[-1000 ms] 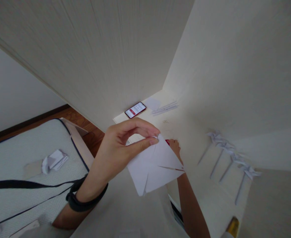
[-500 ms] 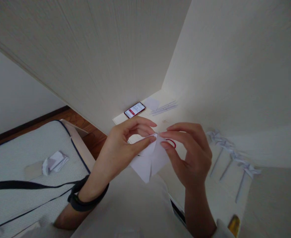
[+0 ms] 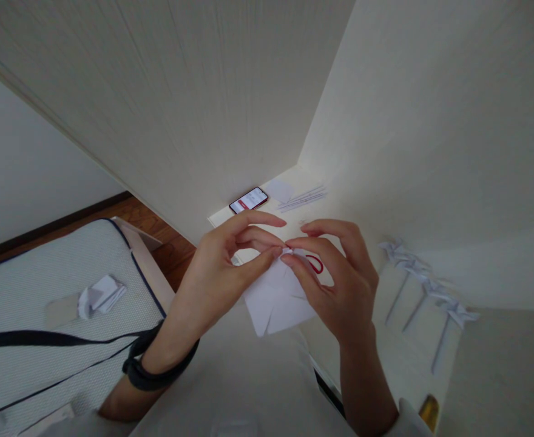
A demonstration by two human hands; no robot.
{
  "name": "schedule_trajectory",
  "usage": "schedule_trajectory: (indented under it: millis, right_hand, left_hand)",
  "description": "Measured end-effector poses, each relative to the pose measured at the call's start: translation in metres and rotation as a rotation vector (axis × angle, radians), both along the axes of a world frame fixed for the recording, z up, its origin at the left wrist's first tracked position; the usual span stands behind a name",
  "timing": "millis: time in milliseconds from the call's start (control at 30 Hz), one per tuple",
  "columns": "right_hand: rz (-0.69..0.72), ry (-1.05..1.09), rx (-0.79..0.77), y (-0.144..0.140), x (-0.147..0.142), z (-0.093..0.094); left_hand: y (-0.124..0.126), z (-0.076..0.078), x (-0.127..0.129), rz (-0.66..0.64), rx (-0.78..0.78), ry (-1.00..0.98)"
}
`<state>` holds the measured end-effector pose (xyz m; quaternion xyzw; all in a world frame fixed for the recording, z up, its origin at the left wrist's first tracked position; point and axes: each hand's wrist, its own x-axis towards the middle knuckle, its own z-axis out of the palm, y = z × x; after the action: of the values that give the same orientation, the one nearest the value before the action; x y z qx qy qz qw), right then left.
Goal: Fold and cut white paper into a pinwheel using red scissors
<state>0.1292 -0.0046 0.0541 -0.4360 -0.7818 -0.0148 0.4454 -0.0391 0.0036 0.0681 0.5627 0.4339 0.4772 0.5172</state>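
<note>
A white sheet of paper (image 3: 278,297) with slits cut in from its edges hangs between my hands. My left hand (image 3: 230,258) pinches its upper edge between thumb and fingers. Right beside it, my right hand (image 3: 340,276) also grips that edge with thumb and index finger, its other fingers raised. The fingertips of both hands nearly meet there, hiding the pinched part. Behind the paper, by my right hand, shows a red loop (image 3: 315,263), perhaps a scissors handle; the rest of it is hidden.
On the white tabletop lie a phone (image 3: 249,199), a loose paper piece (image 3: 280,190) and several thin paper sticks (image 3: 303,198). Several folded paper pinwheels (image 3: 453,309) on sticks line the right wall. Folded papers (image 3: 105,294) rest on the mattress (image 3: 57,261) at left.
My right hand has shifted left and closed in on the paper's top edge near my left fingers. The paper has turned, its lower corner swinging left.
</note>
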Motion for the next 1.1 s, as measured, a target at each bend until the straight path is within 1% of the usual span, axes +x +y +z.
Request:
schedule_trajectory:
  millis: [267,433,533,700,800,967,1100]
  right_hand:
    - [-0.002,-0.012,0.014,0.001,-0.001,0.001]
    - [0.005,0.051,-0.019,0.000,0.000,0.003]
    - [0.012,0.115,-0.056,0.001,0.000,0.004]
    - [0.072,0.247,-0.175,0.004,-0.001,0.002]
    - [0.079,0.357,-0.219,0.007,0.000,0.000]
    - [0.013,0.587,-0.235,0.012,0.001,-0.006]
    - [-0.031,0.712,-0.231,0.017,0.001,-0.011]
  left_hand:
    - [0.001,-0.004,-0.002,-0.012,-0.002,0.019]
    - [0.001,-0.003,-0.003,-0.023,0.009,0.051]
    - [0.000,-0.002,-0.003,-0.029,0.023,0.068]
    - [0.000,-0.002,-0.005,-0.056,0.025,0.048]
    - [0.004,-0.004,-0.008,-0.073,-0.024,-0.027]
    - [0.012,-0.010,-0.015,-0.084,-0.221,-0.170]
    - [0.014,-0.014,-0.013,-0.111,-0.298,-0.238]
